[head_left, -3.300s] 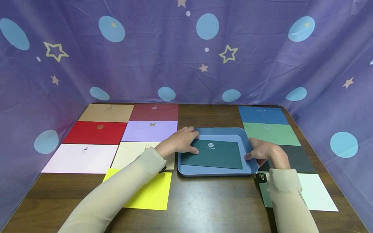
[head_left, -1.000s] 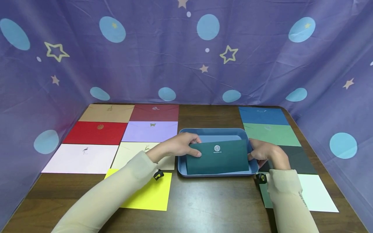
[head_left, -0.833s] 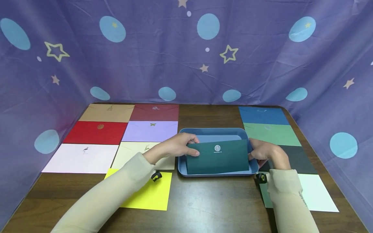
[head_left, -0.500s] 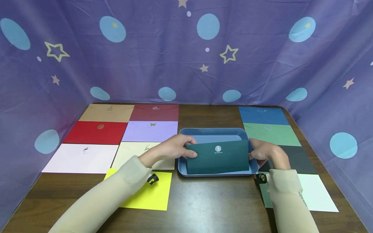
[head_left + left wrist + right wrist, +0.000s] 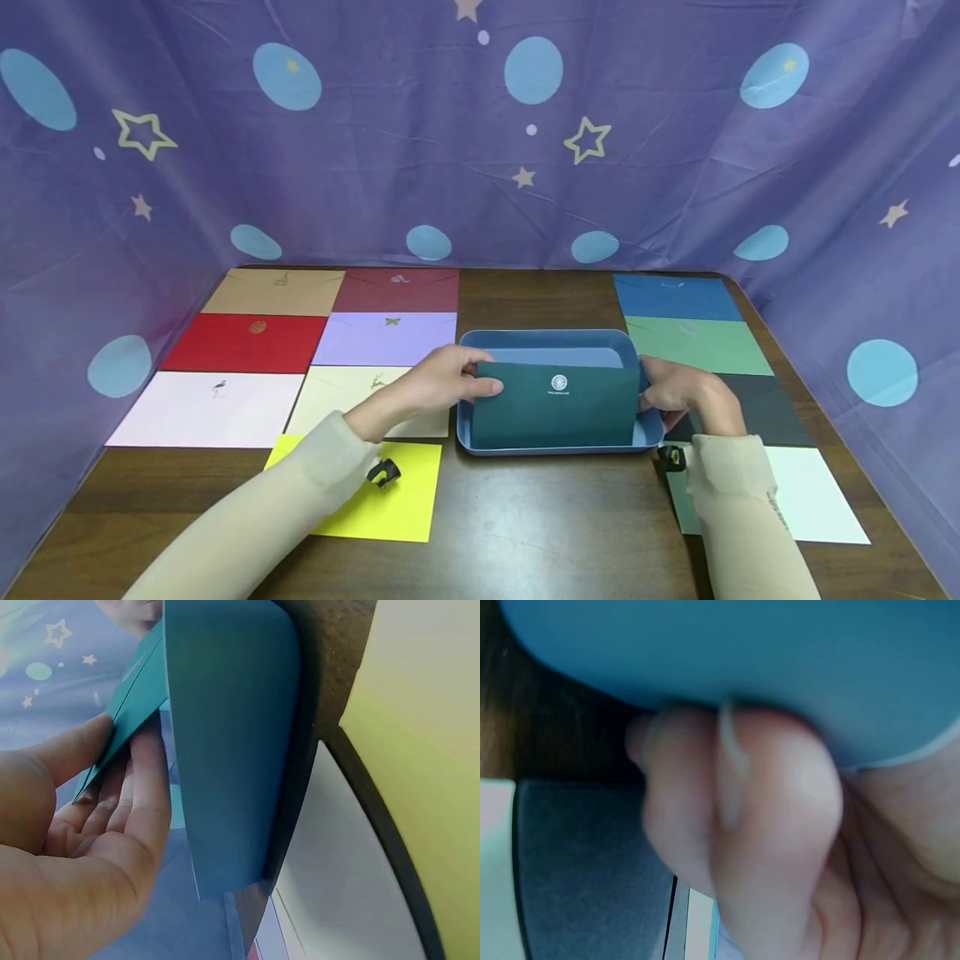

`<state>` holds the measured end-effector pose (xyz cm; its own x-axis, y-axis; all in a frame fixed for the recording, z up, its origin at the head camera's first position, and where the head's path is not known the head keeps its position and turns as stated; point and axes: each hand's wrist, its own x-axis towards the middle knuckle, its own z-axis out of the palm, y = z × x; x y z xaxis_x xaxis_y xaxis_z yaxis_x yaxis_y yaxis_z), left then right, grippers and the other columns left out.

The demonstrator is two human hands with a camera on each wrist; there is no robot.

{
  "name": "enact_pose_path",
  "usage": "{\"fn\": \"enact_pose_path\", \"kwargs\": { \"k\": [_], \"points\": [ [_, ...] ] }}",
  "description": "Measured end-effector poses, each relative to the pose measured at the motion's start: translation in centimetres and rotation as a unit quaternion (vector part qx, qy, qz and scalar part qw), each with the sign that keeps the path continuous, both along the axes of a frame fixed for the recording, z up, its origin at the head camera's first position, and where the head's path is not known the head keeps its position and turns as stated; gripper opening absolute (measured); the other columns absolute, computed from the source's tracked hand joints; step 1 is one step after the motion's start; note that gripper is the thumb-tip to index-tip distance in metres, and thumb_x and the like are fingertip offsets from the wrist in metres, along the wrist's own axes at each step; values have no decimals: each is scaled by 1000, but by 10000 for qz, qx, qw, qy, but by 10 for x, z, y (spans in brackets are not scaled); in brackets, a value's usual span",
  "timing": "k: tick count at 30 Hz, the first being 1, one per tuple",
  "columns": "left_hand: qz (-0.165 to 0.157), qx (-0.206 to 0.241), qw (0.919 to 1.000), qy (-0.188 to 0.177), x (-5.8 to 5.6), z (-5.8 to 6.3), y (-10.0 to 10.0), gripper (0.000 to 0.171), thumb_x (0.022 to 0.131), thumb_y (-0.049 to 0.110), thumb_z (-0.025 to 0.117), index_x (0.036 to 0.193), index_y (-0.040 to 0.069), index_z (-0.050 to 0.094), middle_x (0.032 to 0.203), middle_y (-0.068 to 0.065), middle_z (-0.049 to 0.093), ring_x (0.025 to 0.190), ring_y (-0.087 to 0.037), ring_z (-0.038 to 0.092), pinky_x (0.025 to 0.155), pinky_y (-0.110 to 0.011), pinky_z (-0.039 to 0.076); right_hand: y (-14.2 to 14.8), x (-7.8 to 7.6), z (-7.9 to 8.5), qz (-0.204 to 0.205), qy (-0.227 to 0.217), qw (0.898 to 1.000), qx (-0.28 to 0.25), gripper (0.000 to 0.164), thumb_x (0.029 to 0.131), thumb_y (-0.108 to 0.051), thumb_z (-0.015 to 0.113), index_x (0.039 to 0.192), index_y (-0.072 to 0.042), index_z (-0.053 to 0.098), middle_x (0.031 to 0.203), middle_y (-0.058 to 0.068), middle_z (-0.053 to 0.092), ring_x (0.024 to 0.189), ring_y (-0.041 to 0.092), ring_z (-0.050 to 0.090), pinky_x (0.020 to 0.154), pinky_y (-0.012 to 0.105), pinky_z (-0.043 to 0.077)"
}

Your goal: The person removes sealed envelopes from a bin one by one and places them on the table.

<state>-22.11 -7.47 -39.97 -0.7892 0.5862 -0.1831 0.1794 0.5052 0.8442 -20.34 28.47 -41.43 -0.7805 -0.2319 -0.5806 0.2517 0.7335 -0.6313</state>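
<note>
A dark green envelope (image 5: 558,412) with a small white emblem stands tilted up in the blue tray (image 5: 551,337), its lower edge by the tray's front wall. My left hand (image 5: 435,383) pinches its upper left corner. In the left wrist view the thumb (image 5: 82,746) lies on one face of the green envelope (image 5: 139,690) and the fingers are behind it, beside the tray wall (image 5: 225,750). With my right hand (image 5: 682,390) I grip the tray's right rim. The right wrist view shows those fingers (image 5: 772,802) bent against the blue tray wall (image 5: 742,652).
Envelopes lie flat on the wooden table (image 5: 525,533). Tan, maroon, red (image 5: 243,343), lavender, white, cream and yellow (image 5: 397,508) ones are at left. Blue (image 5: 678,296), light green, dark grey and pale ones are at right. A purple curtain (image 5: 480,167) hangs behind.
The dark green envelope, flat in the tray at first, has tipped up at its far edge, pinched by my left hand. My left hand has drawn slightly left; the right hand stays put.
</note>
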Motion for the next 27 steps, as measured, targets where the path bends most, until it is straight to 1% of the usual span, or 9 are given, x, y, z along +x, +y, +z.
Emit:
{"fn": "enact_pose_path", "kwargs": {
  "k": [4,6,8,11,13,18,22,25,27],
  "points": [
    [307,65,9994,125,-1,4,-8,49,89,33,69,130,10,55,87,-4,64,77,-15,66,78,-33,53,-1,-1,0,-58,6,9999,124,67,89,-5,63,140,0,19,127,29,39,86,30,62,64,43,56],
    [451,162,9987,167,-1,7,-13,48,89,34,69,129,12,55,81,-4,61,78,-16,65,79,-37,53,-2,-1,0,-43,14,9998,171,71,89,-8,65,141,-2,17,127,29,39,85,29,62,64,43,56],
    [606,323,9976,110,-2,13,-20,46,89,36,68,128,15,55,80,-5,61,81,-17,65,81,-42,52,-2,-2,0,-76,10,9997,220,74,89,-9,66,142,-3,15,128,29,38,84,29,62,64,43,56],
    [812,558,9951,49,-4,22,-32,48,89,38,68,130,17,53,88,-2,66,87,-17,65,87,-46,49,-3,-2,-1,-67,12,9996,273,76,89,-9,66,143,-2,13,129,30,36,83,29,63,63,42,56],
    [850,759,9935,-19,-5,29,-41,46,89,37,68,128,17,53,96,-3,69,90,-18,65,90,-46,47,-3,-3,-1,-111,-17,9995,285,76,89,-9,65,144,-3,13,130,30,36,82,29,63,63,42,56],
    [918,1089,9898,41,-5,44,-69,33,91,29,67,119,17,56,95,-9,68,90,-22,65,90,-44,48,-3,-3,-2,-136,-84,9996,227,79,89,-8,65,144,-2,10,130,32,36,83,29,63,63,43,56],
    [1167,1106,9869,158,-2,51,-95,33,92,25,66,119,14,52,96,-12,67,91,-25,64,93,-45,43,-3,-2,-2,-130,-21,9995,270,77,88,-9,66,143,0,12,131,32,35,88,31,61,63,43,56],
    [1338,1007,9856,212,1,56,-117,35,91,27,66,121,14,50,93,-15,64,93,-25,63,92,-45,42,-3,-2,-1,-133,28,9994,318,77,88,-10,66,142,1,13,132,33,34,89,31,61,64,42,56],
    [1423,852,9856,320,3,58,-132,37,91,30,66,122,15,50,88,-17,59,91,-25,62,89,-43,43,-3,-1,-2,-134,41,9994,321,78,88,-9,66,143,1,11,132,33,33,88,31,62,64,42,56]
  ]
}}
